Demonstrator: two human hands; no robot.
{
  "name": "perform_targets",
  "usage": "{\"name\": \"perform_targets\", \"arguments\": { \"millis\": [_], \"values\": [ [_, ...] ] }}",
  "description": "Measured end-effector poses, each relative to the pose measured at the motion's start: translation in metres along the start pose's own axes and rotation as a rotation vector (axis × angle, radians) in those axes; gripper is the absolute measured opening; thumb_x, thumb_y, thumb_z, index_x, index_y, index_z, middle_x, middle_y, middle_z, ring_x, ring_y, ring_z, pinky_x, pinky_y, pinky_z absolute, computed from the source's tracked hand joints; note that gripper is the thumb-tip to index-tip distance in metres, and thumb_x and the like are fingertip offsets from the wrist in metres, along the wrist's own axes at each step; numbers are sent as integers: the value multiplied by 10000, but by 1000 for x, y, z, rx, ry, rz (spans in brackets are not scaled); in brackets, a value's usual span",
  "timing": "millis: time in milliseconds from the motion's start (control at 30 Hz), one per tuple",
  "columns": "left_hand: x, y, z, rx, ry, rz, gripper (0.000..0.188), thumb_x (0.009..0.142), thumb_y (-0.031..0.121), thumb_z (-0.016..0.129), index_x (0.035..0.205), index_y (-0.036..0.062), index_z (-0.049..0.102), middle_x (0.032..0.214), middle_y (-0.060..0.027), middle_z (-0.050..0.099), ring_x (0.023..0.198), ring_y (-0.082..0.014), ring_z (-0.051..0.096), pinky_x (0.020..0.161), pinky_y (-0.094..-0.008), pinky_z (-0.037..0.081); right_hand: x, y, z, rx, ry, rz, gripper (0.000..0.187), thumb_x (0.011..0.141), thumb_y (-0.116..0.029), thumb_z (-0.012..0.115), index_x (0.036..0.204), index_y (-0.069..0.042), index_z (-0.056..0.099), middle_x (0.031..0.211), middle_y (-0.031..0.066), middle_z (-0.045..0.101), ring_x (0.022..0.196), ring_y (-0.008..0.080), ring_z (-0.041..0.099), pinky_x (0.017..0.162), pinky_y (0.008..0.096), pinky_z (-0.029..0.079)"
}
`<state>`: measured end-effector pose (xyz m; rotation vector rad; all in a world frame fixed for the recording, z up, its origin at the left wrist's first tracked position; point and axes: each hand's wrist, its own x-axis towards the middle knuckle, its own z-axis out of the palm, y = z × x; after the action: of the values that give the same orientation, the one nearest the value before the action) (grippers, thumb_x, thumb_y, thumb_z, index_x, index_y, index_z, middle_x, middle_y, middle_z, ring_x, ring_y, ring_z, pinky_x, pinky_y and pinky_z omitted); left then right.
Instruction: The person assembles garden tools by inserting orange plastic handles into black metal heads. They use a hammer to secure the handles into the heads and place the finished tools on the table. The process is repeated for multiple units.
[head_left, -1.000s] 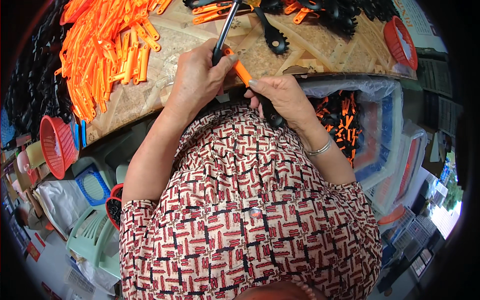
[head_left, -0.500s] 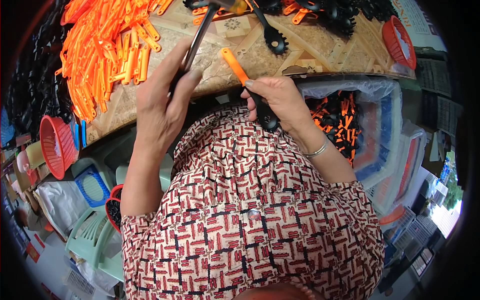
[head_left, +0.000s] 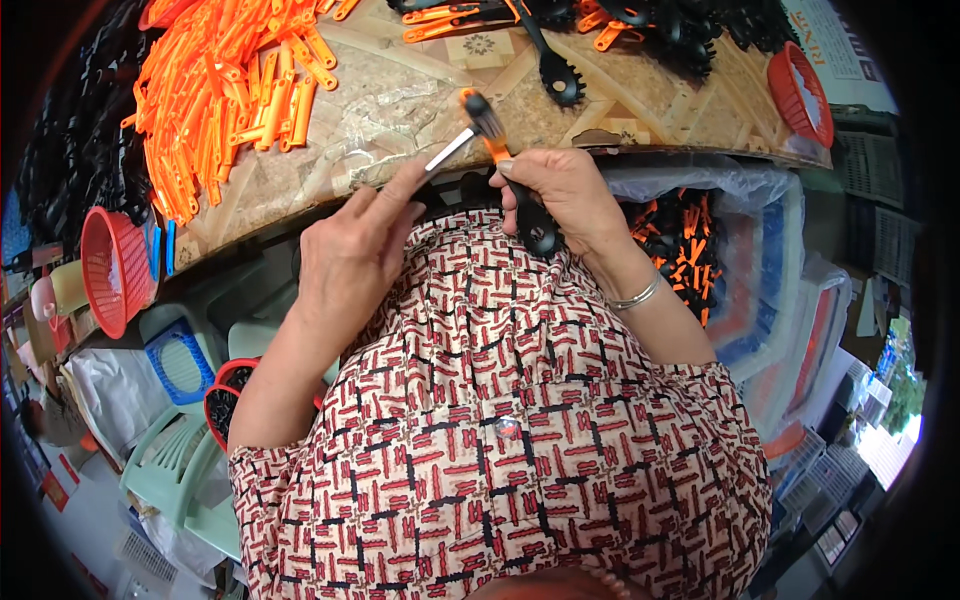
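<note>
Left hand (head_left: 350, 240) gripping metal-shafted hammer (head_left: 451, 149); blurred head overlaps orange handle of black-and-orange plastic utensil (head_left: 537, 230), contact unclear. Right hand (head_left: 570, 195) pinching utensil at wood-patterned table (head_left: 390, 115)'s near edge. Long orange plastic handles (head_left: 215, 110) heaped toward left edge.

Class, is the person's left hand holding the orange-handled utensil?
No: the right hand holds the orange-handled utensil, while the left hand grips the hammer.
</note>
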<state>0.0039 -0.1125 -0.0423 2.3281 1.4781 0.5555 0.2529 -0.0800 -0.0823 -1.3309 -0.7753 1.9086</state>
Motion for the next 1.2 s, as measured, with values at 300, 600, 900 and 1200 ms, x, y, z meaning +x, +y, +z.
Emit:
{"name": "perform_targets", "arguments": {
  "millis": [300,600,900,1200],
  "values": [
    [-5,-6,2,56,35,-50,515,898,5,728,1389,141,648,967,-117,728,715,-217,680,678,-326,537,1,-2,2,-40,-16,25,237,996,-167,656,912,50,703,707,66,671,556,166,667,513,260,529],
    [7,-48,-20,-744,407,-449,445,997,113,682,1433,86,594,833,30,596,603,-9,440,510,-176,344,-64,-51,-135,-689,-72,21,291,994,-236,680,848,12,717,653,45,647,576,104,635,552,275,511],
    [45,-97,-50,-235,407,-588,241,927,251,755,1049,43,762,675,-44,587,622,-109,534,602,-288,436,-30,-92,-110,-1204,593,-760,203,968,-203,685,1057,-30,740,972,146,737,834,272,714,733,355,525],
    [76,-87,-34,289,235,-336,300,901,314,749,1108,97,757,956,-142,691,856,-343,677,768,-442,527,71,-96,-27,-1231,428,-813,272,920,-282,712,984,-18,719,834,141,689,761,288,672,719,394,514]
  ]
}}
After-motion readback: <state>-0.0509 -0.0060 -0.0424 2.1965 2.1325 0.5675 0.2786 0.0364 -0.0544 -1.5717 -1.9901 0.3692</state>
